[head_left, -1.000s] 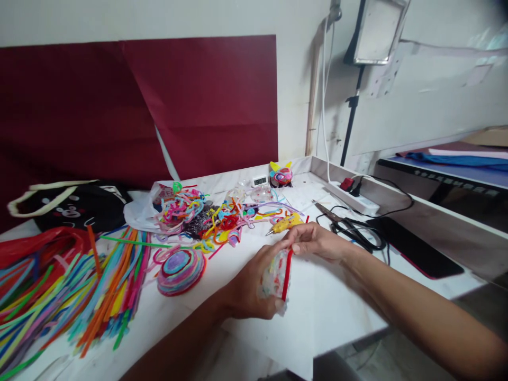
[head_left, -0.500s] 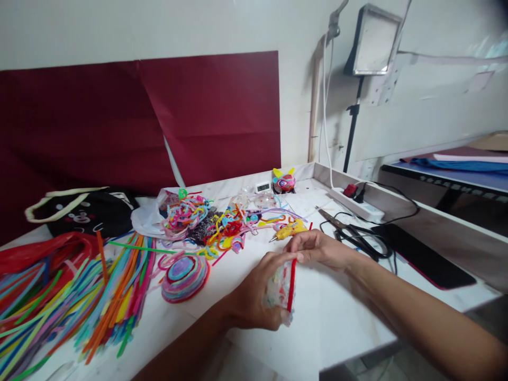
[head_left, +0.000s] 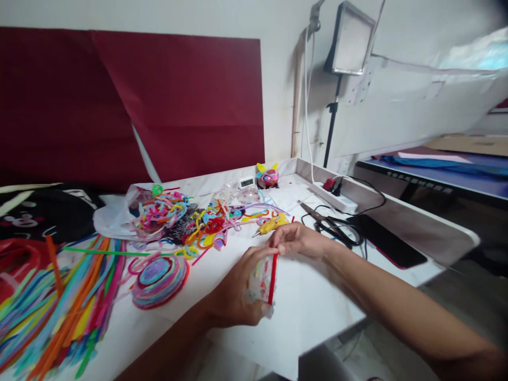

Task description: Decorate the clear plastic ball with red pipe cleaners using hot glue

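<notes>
Clear, colour-flecked piece [head_left: 260, 280], red fuzzy strip [head_left: 273, 278] along its edge, tilted over white paper [head_left: 291, 320]

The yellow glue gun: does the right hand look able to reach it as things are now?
Probably yes: the glue gun lies just beyond the right hand, with nothing visible between them, though that hand seems to be pinching the red strip.

The white clock [head_left: 246, 182] and blue table [head_left: 416, 179] bear characters too blurred to read.
</notes>
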Motion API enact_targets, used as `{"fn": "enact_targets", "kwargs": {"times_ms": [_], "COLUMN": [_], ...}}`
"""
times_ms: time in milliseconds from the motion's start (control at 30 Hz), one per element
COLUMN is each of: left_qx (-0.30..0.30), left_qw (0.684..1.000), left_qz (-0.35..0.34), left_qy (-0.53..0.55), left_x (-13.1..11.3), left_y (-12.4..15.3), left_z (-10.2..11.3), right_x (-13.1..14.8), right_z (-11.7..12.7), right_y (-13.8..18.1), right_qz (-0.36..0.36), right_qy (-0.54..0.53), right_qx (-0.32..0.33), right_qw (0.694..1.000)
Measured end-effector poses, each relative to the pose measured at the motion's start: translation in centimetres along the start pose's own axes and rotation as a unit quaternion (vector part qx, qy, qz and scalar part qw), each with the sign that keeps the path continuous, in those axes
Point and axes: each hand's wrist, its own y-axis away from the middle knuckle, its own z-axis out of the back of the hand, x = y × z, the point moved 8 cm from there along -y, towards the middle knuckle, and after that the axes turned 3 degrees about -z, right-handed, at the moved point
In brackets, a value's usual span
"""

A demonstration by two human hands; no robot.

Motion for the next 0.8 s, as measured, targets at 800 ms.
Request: {"fn": "enact_targets", "kwargs": {"times_ms": [800], "left_qx": [-0.011], "left_qw": [0.999], "left_qz": [0.035], "left_qy": [-0.015], "left_x": [0.0], "left_y": [-0.5], "left_z": [0.7], "right_x": [1.8], "right_z": [-0.1], "right_y": [0.3], "right_qz": [0.035], "right_qy": [0.052], "right_qx": [-0.009], "right_qw": [0.998]}}
